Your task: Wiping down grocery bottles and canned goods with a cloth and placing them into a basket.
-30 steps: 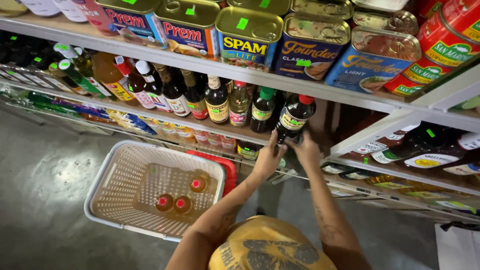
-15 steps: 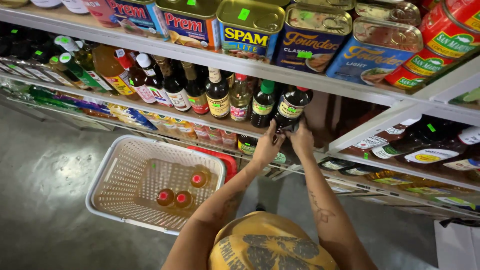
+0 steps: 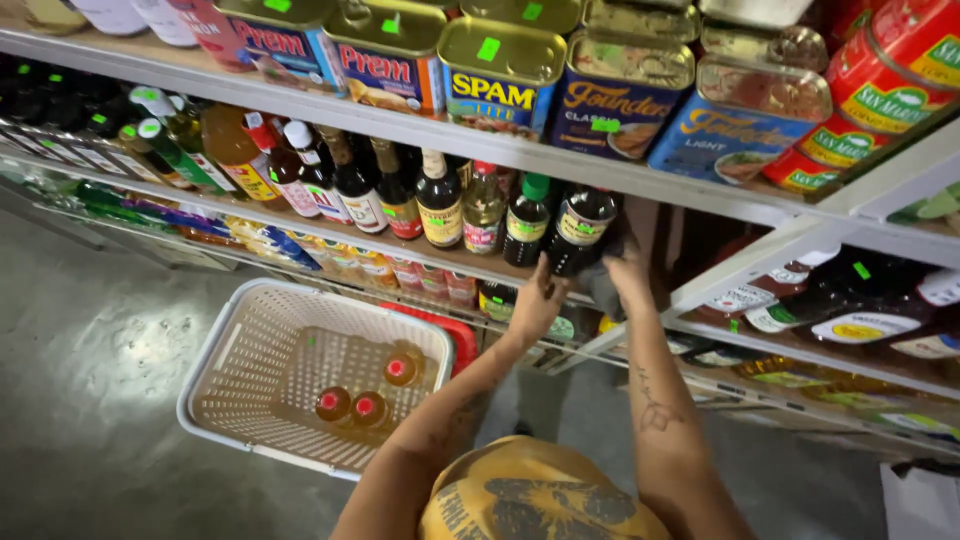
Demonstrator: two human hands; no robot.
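Dark bottle (image 3: 580, 232) at the shelf (image 3: 700, 195) edge is clasped between the left hand (image 3: 535, 300) and right hand (image 3: 628, 272), fingers curled round its base, so neighbouring bottles (image 3: 480, 210) could be knocked if it is pulled askew.

1. Left hand (image 3: 535, 300) raised at arm's length, fingers spread and curled forward, palm away.
2. Right hand (image 3: 628, 268) lifted just beside it, slightly higher, fingers bent.
3. Both bare forearms stretch upward, the right one tattooed.
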